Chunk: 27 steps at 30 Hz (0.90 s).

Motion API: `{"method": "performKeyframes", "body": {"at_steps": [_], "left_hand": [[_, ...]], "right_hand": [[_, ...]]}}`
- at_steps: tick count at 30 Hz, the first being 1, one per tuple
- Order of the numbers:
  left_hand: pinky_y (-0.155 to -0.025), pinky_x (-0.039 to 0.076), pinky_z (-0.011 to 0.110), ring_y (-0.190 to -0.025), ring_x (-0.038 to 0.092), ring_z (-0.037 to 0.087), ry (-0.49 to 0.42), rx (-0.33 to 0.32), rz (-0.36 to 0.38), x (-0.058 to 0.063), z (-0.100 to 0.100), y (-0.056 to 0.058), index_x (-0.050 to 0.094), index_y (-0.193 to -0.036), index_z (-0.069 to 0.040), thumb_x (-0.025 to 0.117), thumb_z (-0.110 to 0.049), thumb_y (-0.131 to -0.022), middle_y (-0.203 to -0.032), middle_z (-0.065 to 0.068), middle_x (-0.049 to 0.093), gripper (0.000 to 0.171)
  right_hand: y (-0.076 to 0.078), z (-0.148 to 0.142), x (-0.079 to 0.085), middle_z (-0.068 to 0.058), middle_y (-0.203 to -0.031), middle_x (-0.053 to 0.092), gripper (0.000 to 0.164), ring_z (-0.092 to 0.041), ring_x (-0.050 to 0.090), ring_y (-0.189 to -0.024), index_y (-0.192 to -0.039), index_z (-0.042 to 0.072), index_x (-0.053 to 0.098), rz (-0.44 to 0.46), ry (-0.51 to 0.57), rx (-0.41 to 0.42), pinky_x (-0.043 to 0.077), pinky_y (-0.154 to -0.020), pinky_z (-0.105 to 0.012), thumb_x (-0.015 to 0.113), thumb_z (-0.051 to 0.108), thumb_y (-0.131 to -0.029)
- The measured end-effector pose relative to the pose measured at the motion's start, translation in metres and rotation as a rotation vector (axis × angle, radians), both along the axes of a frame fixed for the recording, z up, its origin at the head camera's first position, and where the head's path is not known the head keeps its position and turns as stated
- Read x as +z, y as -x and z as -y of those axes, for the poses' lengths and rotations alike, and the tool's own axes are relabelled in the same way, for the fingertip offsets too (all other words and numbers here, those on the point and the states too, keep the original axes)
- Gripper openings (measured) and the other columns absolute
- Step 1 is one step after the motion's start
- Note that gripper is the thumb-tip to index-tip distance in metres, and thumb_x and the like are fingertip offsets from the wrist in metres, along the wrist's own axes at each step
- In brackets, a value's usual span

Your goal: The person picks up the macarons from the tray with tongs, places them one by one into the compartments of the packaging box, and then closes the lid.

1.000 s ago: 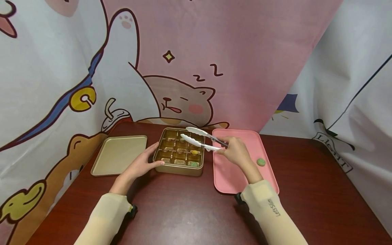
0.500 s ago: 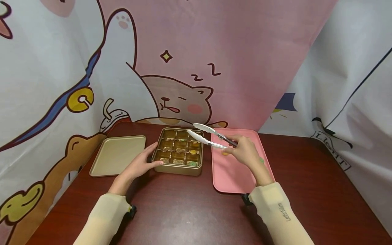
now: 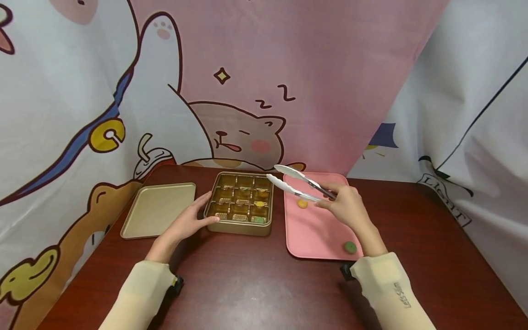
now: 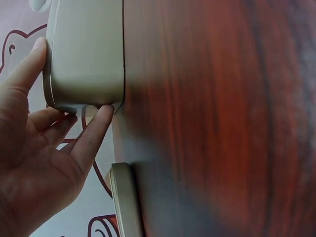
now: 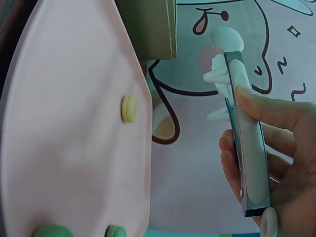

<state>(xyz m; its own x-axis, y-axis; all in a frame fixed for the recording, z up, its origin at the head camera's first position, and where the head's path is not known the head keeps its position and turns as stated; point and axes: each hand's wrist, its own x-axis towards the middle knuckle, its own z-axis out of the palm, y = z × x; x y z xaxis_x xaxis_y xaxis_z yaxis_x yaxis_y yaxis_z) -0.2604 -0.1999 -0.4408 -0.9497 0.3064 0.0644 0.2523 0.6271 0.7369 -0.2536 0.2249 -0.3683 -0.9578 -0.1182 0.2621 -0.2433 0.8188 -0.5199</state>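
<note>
Gripping tongs [image 5: 254,153], right hand [image 3: 348,204] above pink tray [image 3: 305,233], left hand [image 3: 189,223] spread, touching left side of gold tin [image 3: 239,228]

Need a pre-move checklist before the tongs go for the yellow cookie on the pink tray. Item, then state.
1. Gold box braced: ok, left grip spans its near left corner.
2. Tongs held: ok, in the right grip.
3. Tongs ready: ok, tips apart, no cookie between them.
4. Yellow cookie exposed: ok, it lies uncovered on the pink tray.
5. Tongs aimed at it: not ok, the tips point toward the box.
6. Every cookie on the tray visible: cannot tell; the right grip hides part of it in the head view, and the right wrist view cuts it off.
</note>
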Motion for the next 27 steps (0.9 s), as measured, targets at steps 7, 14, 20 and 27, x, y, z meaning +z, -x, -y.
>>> {"method": "performKeyframes", "body": {"at_steps": [7,14,20,27], "left_hand": [[-0.118,0.022,0.064,-0.151,0.021,0.044,-0.001,-0.002,-0.004,0.001,-0.001,0.0,0.022,-0.158,-0.001,0.073,-0.027,-0.091,-0.164,0.023,0.021,0.089],[-0.118,0.023,0.063,-0.15,0.022,0.044,0.011,-0.012,-0.014,0.001,-0.001,0.001,0.022,-0.158,0.0,0.074,-0.029,-0.091,-0.164,0.023,0.022,0.09],[-0.118,0.023,0.064,-0.151,0.02,0.044,0.015,-0.01,-0.003,0.001,-0.001,0.001,0.021,-0.158,-0.001,0.073,-0.03,-0.091,-0.164,0.023,0.02,0.09],[-0.117,0.024,0.064,-0.15,0.022,0.045,0.016,-0.007,0.003,0.002,-0.001,-0.001,0.021,-0.159,-0.002,0.072,-0.032,-0.092,-0.165,0.022,0.02,0.089]], "right_hand": [[-0.008,-0.013,0.0,-0.016,-0.107,0.073,0.053,-0.027,0.057,-0.084,-0.127,0.006,0.069,-0.026,-0.002,-0.017,0.042,-0.071,-0.035,0.085,0.019,-0.078],[-0.017,-0.023,-0.002,-0.02,-0.112,0.071,0.056,-0.027,0.057,-0.087,-0.13,0.005,0.067,0.002,0.003,-0.036,0.042,-0.07,-0.034,0.085,0.02,-0.079],[-0.023,-0.032,-0.009,-0.013,-0.091,0.07,0.055,-0.023,0.055,-0.079,-0.129,0.006,0.068,0.008,-0.003,-0.066,0.04,-0.067,-0.033,0.085,0.019,-0.078],[-0.031,-0.042,-0.019,-0.017,-0.105,0.073,0.055,-0.024,0.06,-0.082,-0.129,0.004,0.067,0.006,-0.005,-0.079,0.044,-0.068,-0.033,0.084,0.018,-0.079]]}}
